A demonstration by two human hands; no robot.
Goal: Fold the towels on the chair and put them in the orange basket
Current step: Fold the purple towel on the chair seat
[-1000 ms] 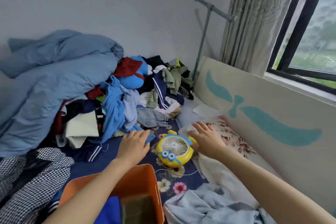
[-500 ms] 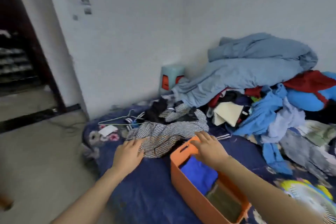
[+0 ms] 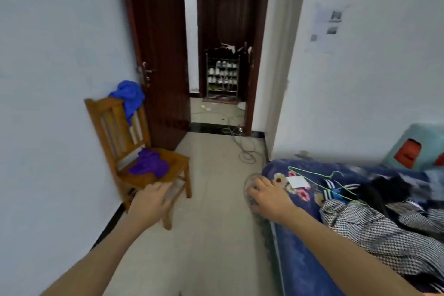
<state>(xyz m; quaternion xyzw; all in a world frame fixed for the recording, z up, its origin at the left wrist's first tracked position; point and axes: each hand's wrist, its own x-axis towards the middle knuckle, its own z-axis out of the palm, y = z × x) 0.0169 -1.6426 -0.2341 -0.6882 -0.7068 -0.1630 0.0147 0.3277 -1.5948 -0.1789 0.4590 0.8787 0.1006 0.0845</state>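
Two towels left on the wooden chair (image 3: 134,151) ahead and to the left: a purple towel (image 3: 149,163) bunched on the seat, a blue towel (image 3: 128,96) draped down over the top of the backrest. Left hand (image 3: 150,204) empty with fingers loosely spread, just short of the seat's front edge and clearly the nearer; right hand (image 3: 269,197) also empty, fingers spread, well apart over the corner of the bed (image 3: 300,247). Probably best reached with the left, purple first, straight ahead and slightly up; orange basket out of sight.
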